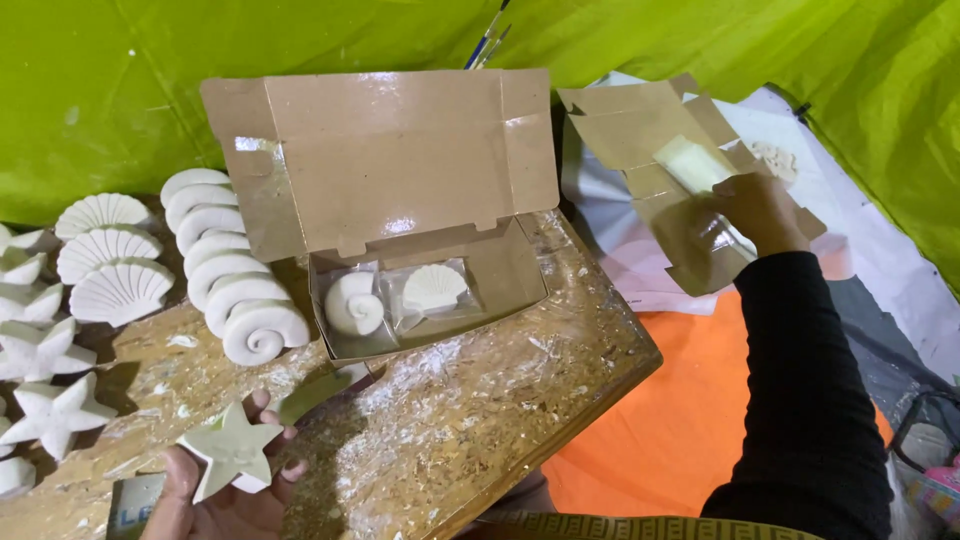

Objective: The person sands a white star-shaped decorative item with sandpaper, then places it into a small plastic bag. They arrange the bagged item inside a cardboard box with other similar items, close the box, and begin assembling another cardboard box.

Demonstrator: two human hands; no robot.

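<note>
A person's left hand [225,500], palm up at the near edge of a worn wooden counter [480,420], cradles a white plaster starfish [232,450], its grip curled loosely around the piece with fingertips showing past the star's right points. The right hand [762,212], in a black sleeve [805,400], reaches out past the counter's right edge and rests on a flattened cardboard box [650,150] lying on pale sheets; the fingers press on the box's clear window, and whether that grip pinches anything cannot be told.

In the middle of the counter stands an open brown box [390,160] with its lid thrown back. Inside it, under clear wrapping, lie a white spiral shell [355,303] on the left and a white scallop shell [433,288] just beside it on the right.

To the left of the open box, a row of spiral casts [235,270] runs in an overlapping line. Further left sit three fan-shaped casts [110,265], and more starfish casts [55,412] lie along the counter's left edge. A green cloth [120,90] backs the scene, and an orange sheet [670,420] lies below the counter on the right. Paintbrush tips [487,40] poke up behind the open lid.
</note>
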